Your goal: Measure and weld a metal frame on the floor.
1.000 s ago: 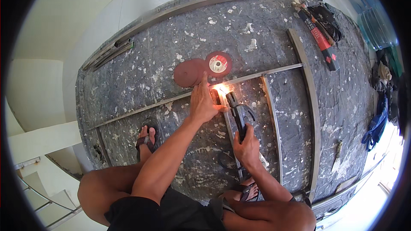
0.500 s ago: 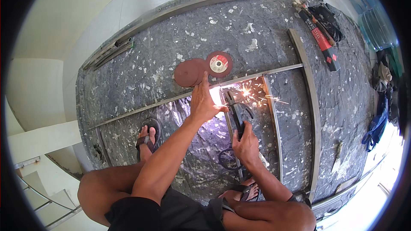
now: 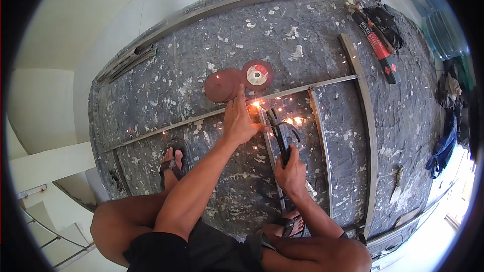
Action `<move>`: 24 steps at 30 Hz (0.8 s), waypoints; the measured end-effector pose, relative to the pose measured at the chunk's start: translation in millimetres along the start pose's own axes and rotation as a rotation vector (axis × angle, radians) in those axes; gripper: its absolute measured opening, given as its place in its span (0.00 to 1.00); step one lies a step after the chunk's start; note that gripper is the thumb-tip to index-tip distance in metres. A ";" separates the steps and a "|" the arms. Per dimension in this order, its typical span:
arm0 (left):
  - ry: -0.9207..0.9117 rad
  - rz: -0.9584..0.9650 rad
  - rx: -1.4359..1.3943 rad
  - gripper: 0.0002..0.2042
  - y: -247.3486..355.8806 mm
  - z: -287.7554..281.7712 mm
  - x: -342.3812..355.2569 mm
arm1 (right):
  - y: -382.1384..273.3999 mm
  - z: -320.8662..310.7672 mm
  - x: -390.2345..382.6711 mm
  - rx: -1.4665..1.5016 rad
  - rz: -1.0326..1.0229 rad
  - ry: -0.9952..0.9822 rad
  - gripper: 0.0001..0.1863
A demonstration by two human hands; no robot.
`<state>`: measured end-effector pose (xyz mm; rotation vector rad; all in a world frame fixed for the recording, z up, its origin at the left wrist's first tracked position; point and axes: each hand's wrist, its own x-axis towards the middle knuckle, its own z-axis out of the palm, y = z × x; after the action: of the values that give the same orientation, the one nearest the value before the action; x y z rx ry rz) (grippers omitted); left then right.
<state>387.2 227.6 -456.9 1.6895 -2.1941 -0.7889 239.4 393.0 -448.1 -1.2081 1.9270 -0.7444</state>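
My right hand [image 3: 291, 174] is closed around the handle of a black welding electrode holder [image 3: 282, 143], whose jaws point toward a joint in a metal frame. At that joint, a thin crossbar [image 3: 191, 121] meets an upright square tube [image 3: 271, 158], and a small orange spot [image 3: 256, 104] glows there. My left hand [image 3: 241, 121] is stretched out just left of the joint, fingers straight and thumb out toward the tube. Whether its palm presses on the crossbar I cannot tell. Beyond its fingertips lie reddish-brown cutting discs [image 3: 218, 86], one bearing a label.
A second upright tube [image 3: 322, 146] and a thicker bar [image 3: 364, 121] stand to the right. A black-and-red electrode box [image 3: 375, 45] lies at the far right, near a large water bottle [image 3: 444, 35]. Metal offcuts [image 3: 132, 63] are at the far left. My sandalled feet flank the work on a paint-spotted sheet [image 3: 227, 186].
The bright arc light and purple-white glare have gone, leaving a glowing spot and fewer scattered sparks. The electrode holder has shifted slightly right; my left hand stays in place.
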 end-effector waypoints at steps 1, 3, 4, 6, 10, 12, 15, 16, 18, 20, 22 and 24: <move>0.000 -0.001 0.001 0.76 0.4 -1.1 -0.1 | 0.0 0.7 0.8 0.001 0.000 -0.001 0.24; -0.021 -0.024 0.005 0.76 1.2 -3.3 -0.1 | 0.7 2.5 2.0 -0.004 0.010 -0.023 0.24; -0.020 -0.024 0.005 0.76 0.6 -3.2 -0.3 | 0.2 2.5 2.4 -0.003 0.008 -0.023 0.24; -0.016 -0.014 0.021 0.74 0.8 -2.6 -0.8 | -0.5 1.9 2.7 -0.037 0.070 -0.079 0.24; -0.010 -0.011 0.011 0.74 2.1 -1.4 -0.8 | 4.0 3.8 2.7 -0.020 -0.011 -0.038 0.25; -0.037 -0.025 0.001 0.75 0.5 -1.0 -1.3 | 3.2 4.3 2.8 -0.026 -0.009 -0.041 0.25; 0.028 0.069 0.055 0.73 -2.4 0.1 -1.9 | 0.9 3.0 5.1 -0.011 0.036 -0.071 0.24; 0.031 0.052 0.099 0.70 -2.8 -0.5 -0.5 | 1.0 1.7 3.9 -0.009 0.034 -0.072 0.24; 0.046 0.044 0.102 0.69 -3.1 -3.2 -2.3 | 1.9 -2.3 0.6 0.120 -0.224 -0.029 0.24; -0.002 -0.011 0.067 0.70 4.6 2.0 -2.1 | 0.6 1.9 0.0 0.046 0.015 0.024 0.24; -0.027 -0.012 0.028 0.72 0.2 0.0 -1.7 | -3.8 1.3 0.3 0.036 0.012 0.032 0.25; -0.024 -0.014 0.007 0.73 -0.2 -0.7 -2.7 | -1.3 2.5 1.3 0.017 0.019 0.013 0.25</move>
<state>388.6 229.9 -456.1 1.7094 -2.2058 -0.8094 241.6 391.0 -448.8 -1.1752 1.9367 -0.7594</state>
